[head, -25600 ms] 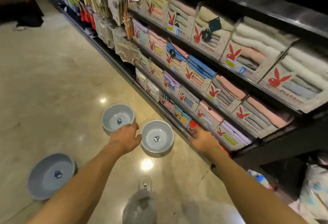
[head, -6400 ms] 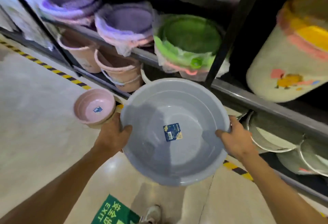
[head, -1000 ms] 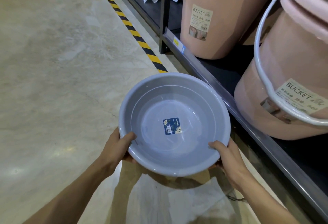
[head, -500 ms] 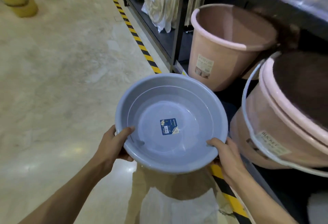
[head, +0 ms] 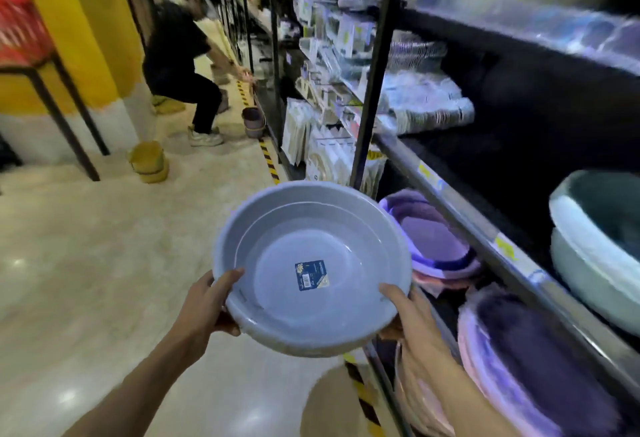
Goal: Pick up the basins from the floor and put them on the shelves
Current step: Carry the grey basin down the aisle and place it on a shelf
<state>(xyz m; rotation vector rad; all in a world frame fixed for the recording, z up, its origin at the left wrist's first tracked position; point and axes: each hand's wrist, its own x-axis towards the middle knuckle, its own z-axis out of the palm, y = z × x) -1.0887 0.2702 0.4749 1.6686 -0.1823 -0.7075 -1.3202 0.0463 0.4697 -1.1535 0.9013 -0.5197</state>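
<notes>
I hold a round grey basin [head: 332, 236] with a blue sticker in its bottom, level in front of me above the floor. My left hand [head: 207, 301] grips its near-left rim, thumb inside. My right hand [head: 408, 312] grips the near-right rim. The basin hangs just left of a dark metal shelf unit [head: 485, 232]. On the low shelf beside it sits a stack of purple basins [head: 436, 239], and a larger purple and pink stack [head: 540, 364] lies nearer me. A pale green basin [head: 588, 256] rests on the shelf above.
Another person [head: 180, 56] in black crouches farther down the aisle by the shelves. A yellow bucket [head: 149, 161] and a purple bucket [head: 254, 121] stand on the beige floor. A yellow pillar [head: 79, 31] rises at left. Black-and-yellow tape [head: 268, 159] runs along the shelf base.
My view has lifted from the pink buckets on the bottom shelf up along the aisle. Both hands keep the same grip on the grey basin, which now sits beside the purple basin stacks.
</notes>
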